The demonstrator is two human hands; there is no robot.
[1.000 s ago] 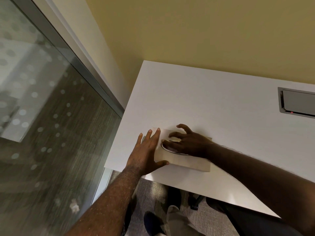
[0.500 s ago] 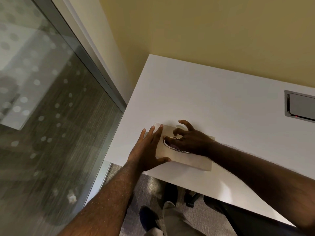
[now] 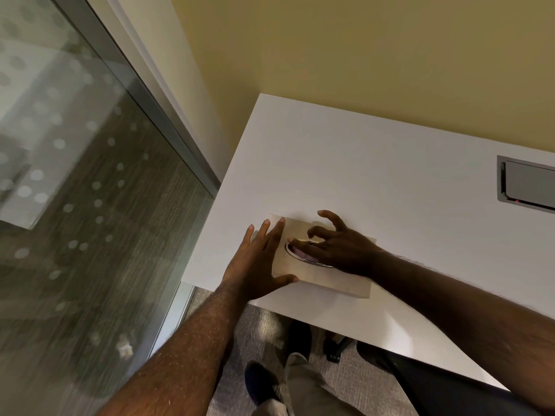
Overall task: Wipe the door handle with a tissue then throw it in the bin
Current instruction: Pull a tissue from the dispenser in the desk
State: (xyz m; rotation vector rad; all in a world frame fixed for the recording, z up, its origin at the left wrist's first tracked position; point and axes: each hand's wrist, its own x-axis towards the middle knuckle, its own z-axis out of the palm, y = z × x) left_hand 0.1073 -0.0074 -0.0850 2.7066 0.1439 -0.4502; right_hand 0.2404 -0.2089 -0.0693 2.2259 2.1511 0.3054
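Near the front left corner of the white worktop [image 3: 375,175] lies a flat beige rectangular tissue box [image 3: 324,277] with a silver-rimmed oval opening [image 3: 300,255] on top, where a pale pinkish tissue [image 3: 301,253] shows. Since half a second ago the box has not shifted, and the right fingers have spread a little. The left hand [image 3: 258,265] lies flat and open against the box's left end, thumb on its front edge. The right hand [image 3: 339,250] has its fingertips at the opening; whether its grip has closed on the tissue I cannot tell.
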